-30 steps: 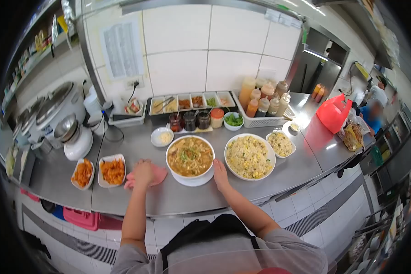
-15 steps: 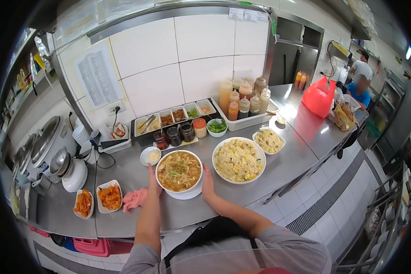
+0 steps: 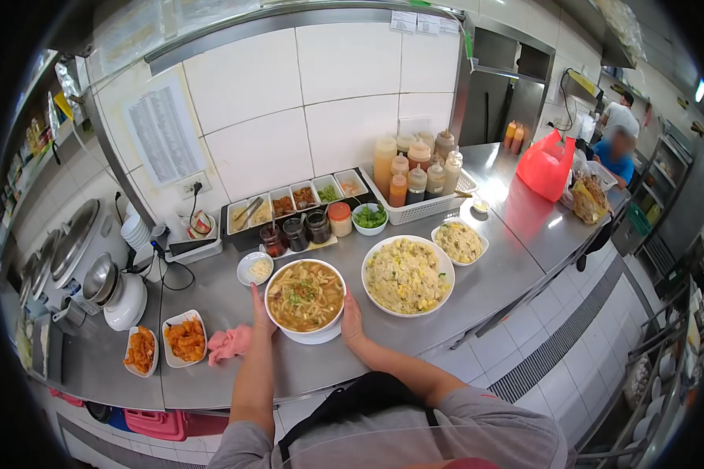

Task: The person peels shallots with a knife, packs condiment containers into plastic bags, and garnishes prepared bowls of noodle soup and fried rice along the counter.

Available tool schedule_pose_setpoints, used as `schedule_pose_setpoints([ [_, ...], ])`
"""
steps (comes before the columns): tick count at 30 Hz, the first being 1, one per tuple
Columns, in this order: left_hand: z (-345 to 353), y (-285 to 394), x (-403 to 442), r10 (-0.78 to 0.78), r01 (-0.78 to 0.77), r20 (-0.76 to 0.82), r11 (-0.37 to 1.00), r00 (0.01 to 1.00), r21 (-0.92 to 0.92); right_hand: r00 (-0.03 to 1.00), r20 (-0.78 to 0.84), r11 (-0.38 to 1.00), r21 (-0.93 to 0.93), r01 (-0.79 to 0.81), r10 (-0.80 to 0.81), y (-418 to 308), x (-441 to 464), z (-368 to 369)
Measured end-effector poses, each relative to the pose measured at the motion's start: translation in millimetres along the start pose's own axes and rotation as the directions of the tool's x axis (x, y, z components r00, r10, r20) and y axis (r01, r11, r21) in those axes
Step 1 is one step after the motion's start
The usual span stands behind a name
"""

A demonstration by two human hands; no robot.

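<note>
A white bowl of noodle soup (image 3: 305, 295), topped with chopped green herbs, is held between my two hands over the steel counter. My left hand (image 3: 263, 314) presses against its left side, and my right hand (image 3: 353, 322) cups the right side. Under the bowl shows a round white base or plate (image 3: 319, 337); I cannot tell which. Just beyond my left fingertips is a small white dish of pale chopped bits (image 3: 256, 269). To the right of my right hand stands a large bowl of fried rice (image 3: 407, 277), with a smaller dish of fried rice (image 3: 459, 241) behind it.
Two dishes of orange fried pieces (image 3: 185, 338) and a pink cloth (image 3: 229, 344) lie to the left. Sauce jars (image 3: 295, 234), a topping tray (image 3: 282, 204), a bowl of greens (image 3: 370, 219) and a basket of squeeze bottles (image 3: 421, 209) line the back. A red bag (image 3: 546, 168) stands far right.
The soup bowl and both hands have shifted very slightly toward me. My hands stay on the bowl's sides, and the other dishes keep their places.
</note>
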State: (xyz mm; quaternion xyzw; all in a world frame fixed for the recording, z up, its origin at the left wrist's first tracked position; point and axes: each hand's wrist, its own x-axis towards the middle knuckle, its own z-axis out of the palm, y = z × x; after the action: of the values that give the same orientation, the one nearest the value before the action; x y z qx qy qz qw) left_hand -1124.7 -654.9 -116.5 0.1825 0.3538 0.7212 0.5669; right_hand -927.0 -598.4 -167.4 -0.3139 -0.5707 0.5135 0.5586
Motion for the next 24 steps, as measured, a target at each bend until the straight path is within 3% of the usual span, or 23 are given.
schedule_pose_setpoints([
  [9, 0.8, -4.7, -4.2, 0.001, -0.001, -0.009, 1.0, 1.0, 0.02, 0.998, 0.016, 0.996, -0.061, 0.065, -0.065, -7.8, -1.0, -2.6],
  [15, 8.0, -7.1, -4.5, 0.166, -0.167, 0.06, 0.986, 0.984, 0.012, 0.999, 0.023, 0.999, -0.025, 0.04, -0.039, -23.2, -1.7, -6.6],
  [17, 13.3, -2.4, -6.6, 0.203, -0.192, 0.145, 0.977, 0.968, -0.09, 0.999, 0.028, 0.999, -0.036, 0.034, -0.033, -22.8, -2.2, -7.3],
  [20, 20.1, 6.8, -7.6, 0.192, -0.177, 0.186, 0.98, 0.964, -0.093, 1.0, 0.011, 0.999, -0.042, 0.023, -0.022, -24.1, -2.2, -6.7],
  [24, 44.5, 27.9, -18.0, 0.237, -0.208, 0.118, 0.954, 0.964, -0.218, 1.0, -0.01, 1.0, -0.025, -0.003, 0.002, -21.5, -5.2, -5.9],
])
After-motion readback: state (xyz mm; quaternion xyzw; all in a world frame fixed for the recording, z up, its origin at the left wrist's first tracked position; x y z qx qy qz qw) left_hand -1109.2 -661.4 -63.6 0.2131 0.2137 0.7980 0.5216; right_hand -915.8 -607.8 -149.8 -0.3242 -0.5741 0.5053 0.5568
